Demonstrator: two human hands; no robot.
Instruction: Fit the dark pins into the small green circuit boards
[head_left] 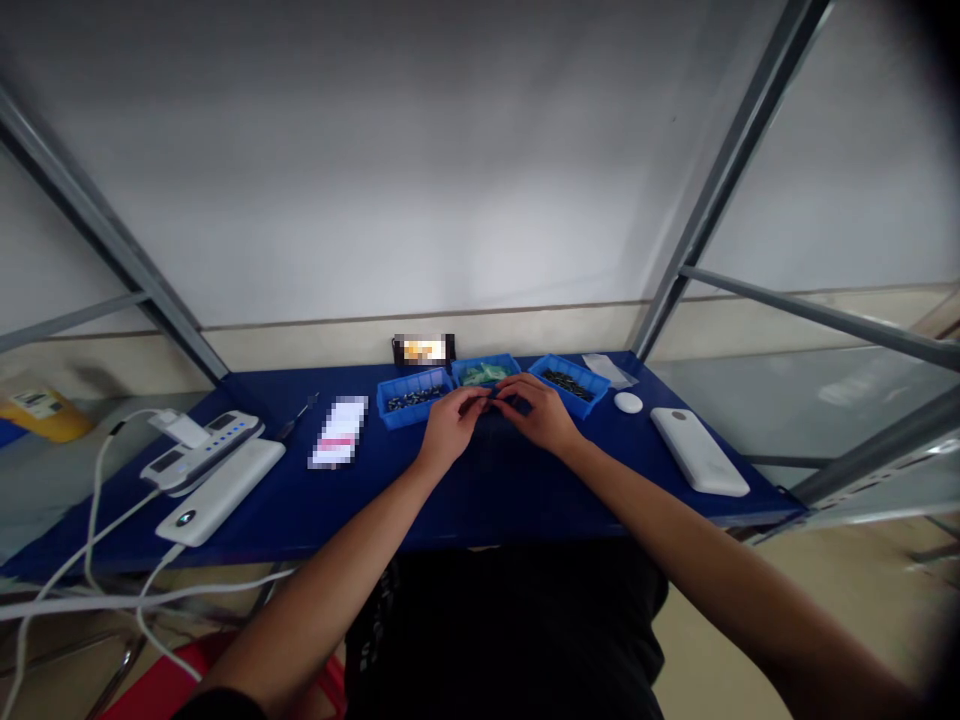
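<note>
My left hand (454,420) and my right hand (536,408) meet over the blue table, fingertips pinched close together. A small dark piece (492,396) shows between them, too tiny to name. Just beyond the fingers stands a blue bin (486,360) with pale green pieces in it. To its left, near my left hand, a second blue bin (386,408) contains small dark and silvery parts. Behind my right hand, a third blue bin (592,385) has dark, thin parts inside.
A lit phone (339,432) lies at left, near a screwdriver (300,415), a power strip (202,450) and a white power bank (221,492) with cables. Rightward are a white disc (628,402), a plastic bag (609,370) and another white power bank (697,450). Metal posts flank the table (517,500).
</note>
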